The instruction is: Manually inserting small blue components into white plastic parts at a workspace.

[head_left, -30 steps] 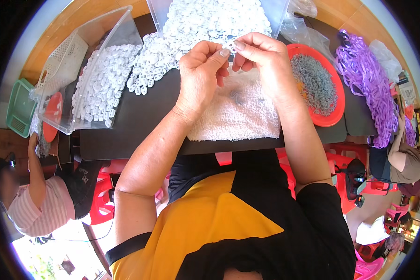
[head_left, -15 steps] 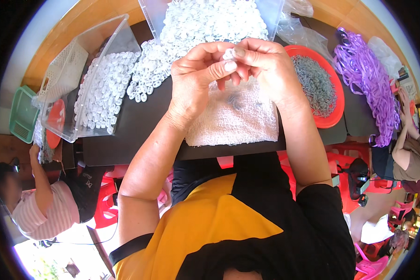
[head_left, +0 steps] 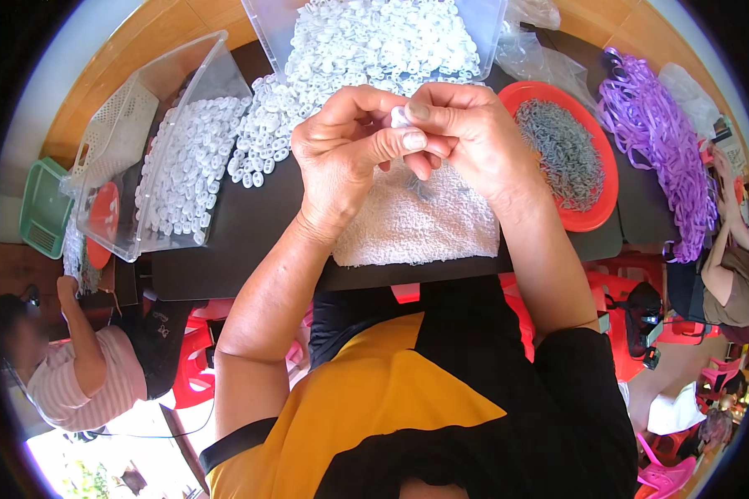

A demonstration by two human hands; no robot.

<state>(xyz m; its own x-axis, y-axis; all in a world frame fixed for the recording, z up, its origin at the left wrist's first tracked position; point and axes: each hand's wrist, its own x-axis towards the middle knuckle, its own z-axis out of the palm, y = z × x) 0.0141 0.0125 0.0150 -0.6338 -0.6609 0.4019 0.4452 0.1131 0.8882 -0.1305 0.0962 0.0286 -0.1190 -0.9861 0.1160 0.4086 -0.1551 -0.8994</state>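
A small white piece point(head_left: 400, 116) sits at the meeting point of both hands, just off the centre of the view towards twelve o'clock. The left hand point(head_left: 337, 154) has its thumb and forefinger clamped on it. The right hand point(head_left: 478, 141) has its thumb tip against the piece's two o'clock side; I cannot tell whether those fingers grip it or something smaller.

Such fine handling probably goes best with the left pinch firm, the right thumb pressing gently and squarely, and the wrists level. Keeping the work above the white towel point(head_left: 416, 237), at six o'clock, should make a dropped piece easy to find.

The fingers hide most of the piece, so its opening and exact tilt cannot be read. The lower fingers of each hand are partly covered too. Beyond, at twelve o'clock, the clear tub of white pieces point(head_left: 383, 41) is cut off by the upper edge. Near four o'clock, the grey bits point(head_left: 562, 154) in the red bowl point(head_left: 607, 158) are too small to tell apart.
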